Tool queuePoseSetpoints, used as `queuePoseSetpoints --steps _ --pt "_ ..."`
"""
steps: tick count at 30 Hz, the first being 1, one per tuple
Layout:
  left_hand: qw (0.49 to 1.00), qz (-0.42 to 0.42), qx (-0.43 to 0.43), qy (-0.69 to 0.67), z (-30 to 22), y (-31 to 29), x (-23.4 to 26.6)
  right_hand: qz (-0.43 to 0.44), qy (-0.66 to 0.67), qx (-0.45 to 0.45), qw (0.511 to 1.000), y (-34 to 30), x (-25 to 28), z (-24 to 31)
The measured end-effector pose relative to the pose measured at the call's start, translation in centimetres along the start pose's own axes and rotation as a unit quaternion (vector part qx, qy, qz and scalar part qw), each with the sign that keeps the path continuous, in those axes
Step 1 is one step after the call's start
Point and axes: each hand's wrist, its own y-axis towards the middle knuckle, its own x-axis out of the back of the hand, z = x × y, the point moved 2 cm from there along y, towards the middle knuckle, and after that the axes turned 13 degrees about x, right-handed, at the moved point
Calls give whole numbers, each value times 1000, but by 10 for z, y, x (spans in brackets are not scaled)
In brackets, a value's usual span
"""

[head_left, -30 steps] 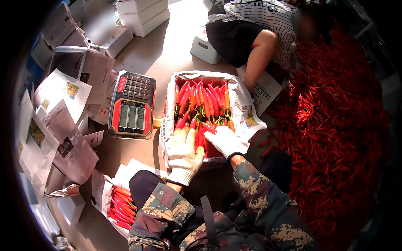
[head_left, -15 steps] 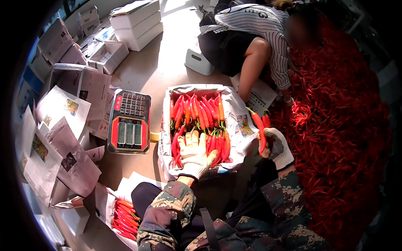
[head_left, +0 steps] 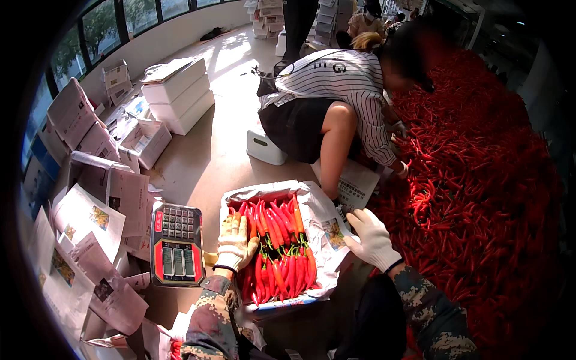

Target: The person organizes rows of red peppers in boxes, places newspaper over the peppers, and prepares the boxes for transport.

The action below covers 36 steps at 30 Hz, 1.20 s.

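Note:
A white box (head_left: 317,293) lined with printed paper stands before me, holding red chili peppers (head_left: 282,273) in two rows, stems meeting in the middle. My left hand (head_left: 235,245), in a white knit glove with yellowish fingers, lies on the box's left side, fingers stretched over the paper edge and the nearest peppers. My right hand (head_left: 373,240), also gloved, is at the box's right side beside the paper flap (head_left: 333,235). Its thumb and fingers are apart, and no pepper shows in it.
A red-and-black digital scale (head_left: 177,245) lies left of the box. Paper-lined boxes (head_left: 114,198) crowd the far left; white boxes (head_left: 180,96) are stacked behind. A large chili heap (head_left: 474,204) fills the right. A person in a striped shirt (head_left: 336,78) bends over it by a white stool (head_left: 264,147).
My right hand no longer shows the two peppers it held. My left hand has shifted from the lower peppers to the box's left edge. The view has tilted up, showing more of the room.

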Motion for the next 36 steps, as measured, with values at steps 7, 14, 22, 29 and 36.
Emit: queuePoseSetpoints --steps 7,14,22,29,36 --pt "995 -37 79 -44 -14 32 -26 37 -44 109 992 130 -140 66" --pt "997 -70 8 -37 -9 24 -12 17 -9 85 996 150 -168 72" --pt "996 -64 -2 -69 8 21 -15 44 -33 109 993 144 -166 58" --pt "997 -31 -18 -61 0 28 -17 3 -21 100 995 164 -195 90" --pt "990 -50 129 -8 12 2 -33 -16 -8 104 994 169 -186 94"
